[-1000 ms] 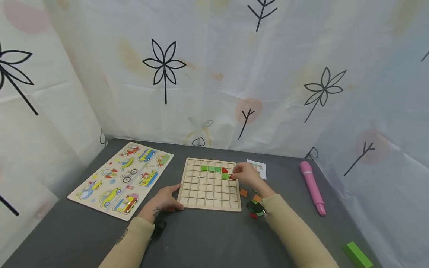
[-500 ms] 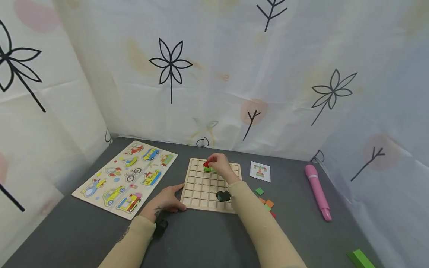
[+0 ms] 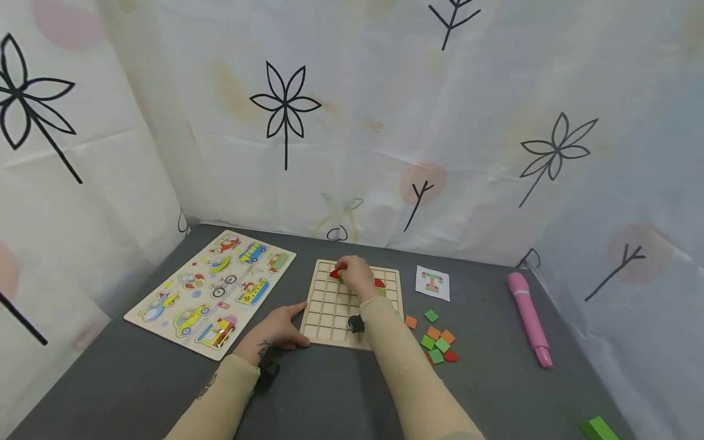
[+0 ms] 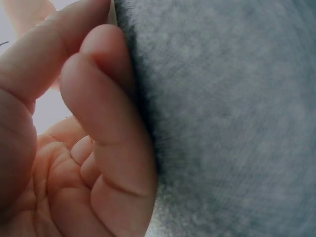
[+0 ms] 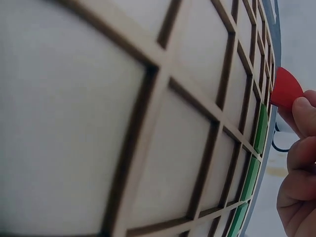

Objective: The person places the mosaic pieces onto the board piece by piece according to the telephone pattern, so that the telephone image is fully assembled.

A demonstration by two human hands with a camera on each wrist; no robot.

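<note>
Picture puzzle board [image 3: 211, 293] laid at far left, vehicle shapes seated. Just right of it, the near-left corner of the grid board [image 3: 330, 331] is braced by the left grip [image 3: 273, 333], forefinger and thumb spread at the edges, nothing clamped.

On the grid, work is judged to be at an early stage. In the far part, three green tiles [image 5: 250, 178] are set in line; at the right end a second red piece [image 3: 379, 283] is seated, with another green tile [image 3: 382, 292] just nearer. Most near cells are left bare.

The red rounded piece [image 5: 286, 90] is pinched at the fingertips of the right grip [image 3: 356, 275], clamped and tilted at the line's left end. Whether the board is touched cannot be told.

Farther right, a pattern card [image 3: 432, 283] is laid flat; its stem and base are judged unbuilt. Nearer, loose tiles [image 3: 442, 345] in green, orange and red are left on the table [image 3: 319, 397]. Beyond, a pink pen-like stick [image 3: 530, 321]; near right, a green block [image 3: 597, 429], partly cut off.
</note>
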